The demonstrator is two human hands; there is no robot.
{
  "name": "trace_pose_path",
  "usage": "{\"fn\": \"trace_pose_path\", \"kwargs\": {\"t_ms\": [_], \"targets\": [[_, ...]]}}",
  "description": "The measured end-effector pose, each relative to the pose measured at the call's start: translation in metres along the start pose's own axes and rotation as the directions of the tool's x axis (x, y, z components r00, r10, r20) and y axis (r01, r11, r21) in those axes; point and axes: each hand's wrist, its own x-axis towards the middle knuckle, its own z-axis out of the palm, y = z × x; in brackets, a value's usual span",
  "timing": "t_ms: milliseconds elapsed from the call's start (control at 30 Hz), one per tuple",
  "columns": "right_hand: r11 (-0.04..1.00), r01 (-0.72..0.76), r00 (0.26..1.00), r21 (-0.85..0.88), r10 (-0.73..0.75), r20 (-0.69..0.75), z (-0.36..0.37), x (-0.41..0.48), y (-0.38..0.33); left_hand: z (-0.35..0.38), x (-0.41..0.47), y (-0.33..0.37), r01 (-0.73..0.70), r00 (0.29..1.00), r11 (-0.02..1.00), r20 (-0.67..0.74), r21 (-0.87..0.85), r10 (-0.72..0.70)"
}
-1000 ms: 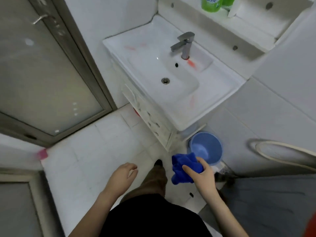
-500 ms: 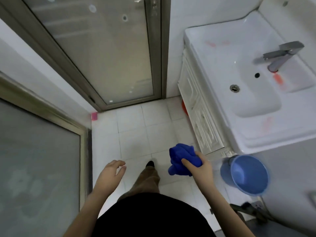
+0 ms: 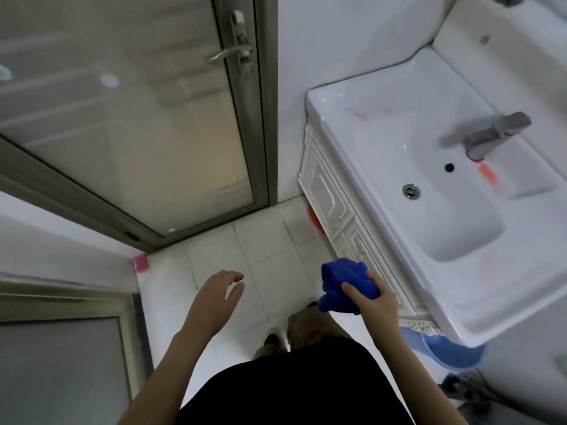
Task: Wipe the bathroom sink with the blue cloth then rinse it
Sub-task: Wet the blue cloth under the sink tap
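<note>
1. The right hand clutches the blue cloth at five o'clock. The cloth is a deep-blue crumpled wad with the thumb across it, held just beside the vanity cabinet.
2. The left hand hangs at seven o'clock, empty, its fingers loosely curled.
3. The sink is at three o'clock, with red smears on its rim and beside the faucet.

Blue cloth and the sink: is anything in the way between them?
Nothing visible. The right hand holds the blue cloth bunched by the cabinet front, and only open air lies between it and the sink rim.
</note>
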Motion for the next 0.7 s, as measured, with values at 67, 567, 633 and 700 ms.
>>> {"fn": "trace_pose_path", "kwargs": {"t_ms": [67, 567, 633, 700], "targets": [[1.000, 0.023, 0.999, 0.000, -0.023, 0.026, 0.014, 0.026, -0.016, -0.005, 0.026, 0.002, 0.021, 1.000, 1.000, -0.001, -0.006, -0.021], [0.994, 0.083, 0.984, 0.067, -0.092, 0.154, 0.062, 0.247, -0.170, -0.076, 0.282, 0.098, -0.015, 0.999, 0.998, -0.032, 0.053, 0.017], [0.988, 0.115, 0.987, 0.104, -0.126, 0.103, 0.057, 0.261, -0.187, -0.084, 0.316, 0.126, -0.076, 0.997, 0.993, 0.020, 0.086, 0.074], [0.985, 0.107, 0.993, 0.134, -0.112, 0.031, 0.051, 0.275, -0.196, -0.088, 0.350, 0.151, -0.151, 0.986, 0.983, 0.089, 0.106, 0.142]]}}
